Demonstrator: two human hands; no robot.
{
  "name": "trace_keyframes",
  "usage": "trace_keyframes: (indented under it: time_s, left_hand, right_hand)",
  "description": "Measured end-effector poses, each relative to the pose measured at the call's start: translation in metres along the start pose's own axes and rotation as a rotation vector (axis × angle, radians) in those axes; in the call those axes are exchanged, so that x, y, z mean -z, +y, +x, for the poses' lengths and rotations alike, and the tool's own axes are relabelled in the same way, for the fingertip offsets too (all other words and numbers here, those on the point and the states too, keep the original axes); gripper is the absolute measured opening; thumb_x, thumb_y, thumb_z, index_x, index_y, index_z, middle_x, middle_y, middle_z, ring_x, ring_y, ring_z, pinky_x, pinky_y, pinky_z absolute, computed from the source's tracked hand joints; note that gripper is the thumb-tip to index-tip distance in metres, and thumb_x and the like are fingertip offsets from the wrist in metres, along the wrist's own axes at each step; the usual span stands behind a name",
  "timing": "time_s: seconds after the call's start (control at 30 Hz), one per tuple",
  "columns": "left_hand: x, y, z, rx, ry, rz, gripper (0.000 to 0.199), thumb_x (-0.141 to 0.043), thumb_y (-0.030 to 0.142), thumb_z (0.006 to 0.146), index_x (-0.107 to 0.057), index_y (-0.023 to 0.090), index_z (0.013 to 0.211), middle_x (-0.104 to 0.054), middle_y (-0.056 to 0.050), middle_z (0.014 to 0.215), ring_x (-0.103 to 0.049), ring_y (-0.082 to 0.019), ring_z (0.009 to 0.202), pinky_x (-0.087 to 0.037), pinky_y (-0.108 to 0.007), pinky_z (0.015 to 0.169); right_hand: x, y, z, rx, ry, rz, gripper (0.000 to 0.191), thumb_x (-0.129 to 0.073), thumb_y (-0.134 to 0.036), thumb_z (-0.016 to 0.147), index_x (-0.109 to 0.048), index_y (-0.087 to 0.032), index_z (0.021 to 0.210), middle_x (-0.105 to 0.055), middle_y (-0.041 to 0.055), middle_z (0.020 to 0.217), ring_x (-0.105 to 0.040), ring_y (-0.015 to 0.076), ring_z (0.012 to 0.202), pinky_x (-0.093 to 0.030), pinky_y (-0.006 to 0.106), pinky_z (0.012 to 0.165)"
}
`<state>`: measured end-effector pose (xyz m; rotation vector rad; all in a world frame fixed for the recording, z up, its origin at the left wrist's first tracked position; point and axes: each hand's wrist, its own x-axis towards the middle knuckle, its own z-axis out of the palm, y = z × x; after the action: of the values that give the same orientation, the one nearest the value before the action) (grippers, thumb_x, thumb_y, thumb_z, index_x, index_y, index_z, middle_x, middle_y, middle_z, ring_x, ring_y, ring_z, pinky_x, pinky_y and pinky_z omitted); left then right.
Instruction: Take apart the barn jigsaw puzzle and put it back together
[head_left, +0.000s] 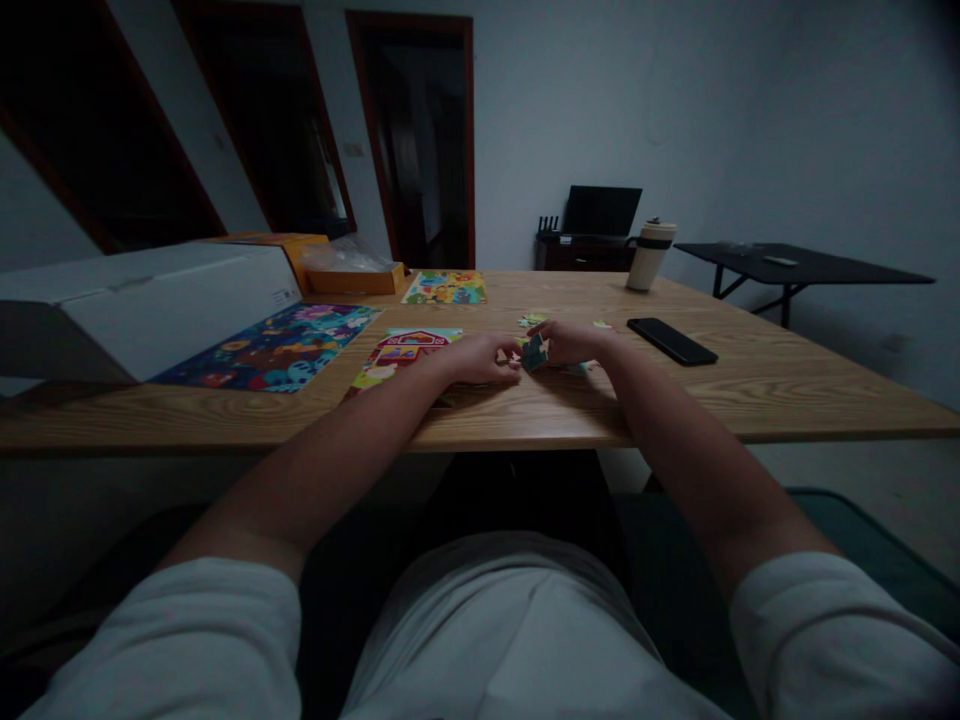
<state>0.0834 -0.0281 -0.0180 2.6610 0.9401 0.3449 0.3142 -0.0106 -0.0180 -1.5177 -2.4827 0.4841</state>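
Note:
Over the table, my right hand (pixel 571 342) pinches a dark green jigsaw puzzle piece (pixel 535 353) between thumb and fingers. Close beside it on the left, my left hand (pixel 486 358) has its fingers curled inward; whatever they may hold is too small and dim to make out. A colourful puzzle picture with a red barn (pixel 401 352) lies under and left of my left hand, partly covered by the forearm. Loose puzzle pieces (pixel 531 321) lie just beyond my hands, and another light piece (pixel 602 324) shows behind the right wrist.
A black phone (pixel 672 341) lies right of my hands; a cream tumbler (pixel 650 256) stands behind it. On the left are a dark blue picture sheet (pixel 281 345), a white box (pixel 150 300) and an orange box (pixel 352 279) holding clear plastic. A bright picture sheet (pixel 445 288) lies farther back.

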Motion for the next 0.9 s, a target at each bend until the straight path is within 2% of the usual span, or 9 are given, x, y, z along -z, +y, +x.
trace_keyframes:
  time_s: [0.07, 0.17, 0.23, 0.37, 0.5, 0.63, 0.73, 0.9]
  left_hand:
    - [-0.002, -0.001, 0.002, 0.022, 0.045, -0.082, 0.059, -0.074, 0.049, 0.074, -0.059, 0.023, 0.125, -0.068, -0.007, 0.107, -0.063, -0.023, 0.091, -0.045, -0.032, 0.078]
    - [-0.004, -0.002, 0.004, 0.01, 0.085, -0.205, 0.086, -0.077, 0.048, 0.072, -0.038, 0.023, 0.144, -0.068, -0.007, 0.1, -0.064, -0.02, 0.083, -0.045, -0.031, 0.073]
    - [-0.003, -0.003, 0.004, -0.008, 0.1, -0.207, 0.081, -0.072, 0.044, 0.078, -0.035, 0.023, 0.147, -0.068, -0.004, 0.091, -0.062, -0.019, 0.076, -0.044, -0.03, 0.069]
    - [0.001, -0.001, 0.001, 0.032, 0.09, -0.155, 0.054, -0.062, 0.045, 0.085, -0.054, 0.018, 0.131, -0.068, -0.006, 0.092, -0.062, -0.019, 0.077, -0.044, -0.029, 0.068]
    - [0.005, 0.003, -0.002, 0.043, 0.022, -0.087, 0.053, -0.062, 0.049, 0.084, -0.059, 0.016, 0.125, -0.069, -0.007, 0.099, -0.063, -0.02, 0.083, -0.044, -0.028, 0.07]
    - [0.01, 0.008, -0.006, -0.045, -0.063, -0.114, 0.045, -0.056, 0.049, 0.088, -0.063, 0.017, 0.12, -0.07, -0.007, 0.103, -0.062, -0.019, 0.089, -0.042, -0.026, 0.073]
    - [0.014, 0.01, -0.011, -0.048, -0.132, -0.047, 0.045, -0.059, 0.053, 0.085, -0.066, 0.02, 0.115, -0.07, -0.003, 0.096, -0.061, -0.017, 0.082, -0.039, -0.025, 0.068]
    - [0.014, 0.009, -0.013, 0.028, -0.161, 0.096, 0.05, -0.063, 0.06, 0.079, -0.069, 0.023, 0.113, -0.07, -0.002, 0.088, -0.059, -0.017, 0.074, -0.034, -0.026, 0.062]
  right_hand:
    - [0.001, -0.007, -0.002, 0.032, -0.004, 0.012, 0.04, -0.078, -0.045, 0.069, -0.075, -0.025, 0.103, -0.072, 0.0038, 0.101, -0.064, 0.0191, 0.082, -0.047, 0.026, 0.072]
    - [0.002, -0.018, -0.006, 0.027, -0.013, 0.042, 0.034, -0.069, -0.044, 0.078, -0.073, -0.024, 0.106, -0.072, 0.0029, 0.087, -0.063, 0.0177, 0.074, -0.045, 0.026, 0.066]
    - [0.002, -0.024, -0.008, 0.034, 0.005, 0.025, 0.032, -0.068, -0.042, 0.08, -0.073, -0.023, 0.105, -0.071, 0.0026, 0.083, -0.062, 0.0171, 0.072, -0.043, 0.026, 0.064]
    - [0.001, -0.027, -0.011, -0.014, -0.024, -0.035, 0.04, -0.074, -0.044, 0.075, -0.073, -0.025, 0.11, -0.072, 0.0023, 0.088, -0.063, 0.0171, 0.074, -0.043, 0.026, 0.065]
    - [0.0, -0.021, -0.008, -0.023, -0.025, -0.076, 0.05, -0.074, -0.046, 0.075, -0.07, -0.024, 0.12, -0.073, 0.0052, 0.102, -0.065, 0.0192, 0.081, -0.045, 0.027, 0.07]
    - [-0.002, -0.011, -0.002, -0.005, -0.005, -0.102, 0.044, -0.068, -0.045, 0.082, -0.07, -0.022, 0.12, -0.073, 0.0063, 0.108, -0.066, 0.019, 0.084, -0.046, 0.027, 0.072]
    - [-0.004, -0.004, 0.002, -0.047, 0.024, -0.11, 0.042, -0.067, -0.045, 0.084, -0.07, -0.022, 0.119, -0.073, 0.0075, 0.11, -0.066, 0.0194, 0.083, -0.047, 0.028, 0.071]
    - [-0.006, 0.003, 0.005, -0.11, 0.089, -0.147, 0.044, -0.064, -0.055, 0.085, -0.073, -0.022, 0.112, -0.074, 0.0094, 0.107, -0.067, 0.0219, 0.084, -0.048, 0.03, 0.073]
